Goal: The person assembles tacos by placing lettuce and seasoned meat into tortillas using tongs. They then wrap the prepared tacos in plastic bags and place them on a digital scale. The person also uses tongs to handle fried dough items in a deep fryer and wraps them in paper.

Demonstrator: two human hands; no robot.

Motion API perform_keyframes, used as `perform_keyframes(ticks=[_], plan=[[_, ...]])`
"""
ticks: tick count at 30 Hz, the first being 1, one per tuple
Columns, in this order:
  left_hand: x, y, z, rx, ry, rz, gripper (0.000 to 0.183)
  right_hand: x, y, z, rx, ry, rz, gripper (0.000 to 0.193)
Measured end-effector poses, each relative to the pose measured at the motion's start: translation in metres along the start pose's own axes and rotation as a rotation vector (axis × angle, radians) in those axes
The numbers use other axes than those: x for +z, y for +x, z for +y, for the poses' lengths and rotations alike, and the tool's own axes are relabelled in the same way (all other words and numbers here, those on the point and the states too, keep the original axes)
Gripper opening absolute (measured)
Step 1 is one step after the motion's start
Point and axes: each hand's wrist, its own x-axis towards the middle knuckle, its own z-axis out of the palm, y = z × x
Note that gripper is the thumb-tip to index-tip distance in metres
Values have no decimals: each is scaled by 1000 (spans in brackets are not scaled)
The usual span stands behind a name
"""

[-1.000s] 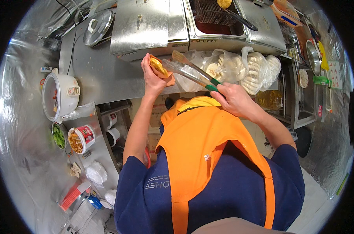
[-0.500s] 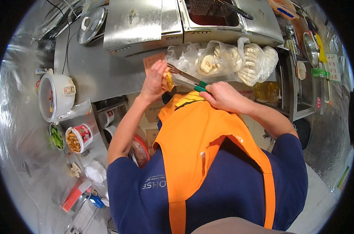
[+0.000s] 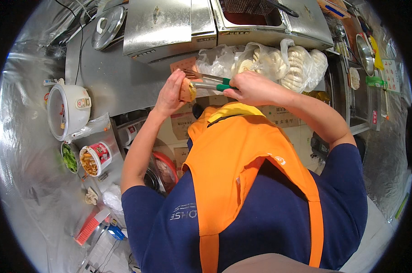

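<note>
A paper-wrapped piece of food [image 3: 187, 90], yellowish at its open side, is in my left hand [image 3: 168, 93], whose fingers are closed round it in front of the counter. My right hand [image 3: 250, 87] grips metal tongs [image 3: 207, 86] by their green handles. The tongs reach left to the wrapped food, one arm along its far side and the other at its open side. Whether the tips pinch anything is hidden. Just beyond my right hand lie clear plastic bags of pale flat buns [image 3: 293, 68]. An orange-brown paper sheet [image 3: 182, 65] lies beyond my left hand.
A fryer [image 3: 253, 31] with a wire basket stands at the back. On the left are a white rice cooker [image 3: 69, 111], a tub of brownish food [image 3: 95, 158] and a bowl of green leaves [image 3: 69, 157]. A sink [image 3: 358, 107] is at the right.
My right hand has moved away from my body and a little left with the tongs. The left hand has shifted slightly left and turned, showing more of the paper wrap.
</note>
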Motion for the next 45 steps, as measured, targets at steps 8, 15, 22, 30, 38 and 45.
perform_keyframes(ticks=[8,15,22,30,38,45], plan=[[-6,8,5,-370,-162,244,106,27,6,-6,-63,-22,-94,42],[-3,11,12,-452,-384,397,99,-10,-3,-18,8,-28,-16,41],[6,23,2,-382,-427,460,100,-19,-6,-7,13,51,96,42],[-2,-67,-99,-741,-77,385,104,-196,-47,56,169,-224,708,39],[5,-40,-141,-668,303,189,82,-252,47,148,746,-433,437,40],[90,20,-54,-402,204,-52,29,-213,71,197,545,-596,520,38]])
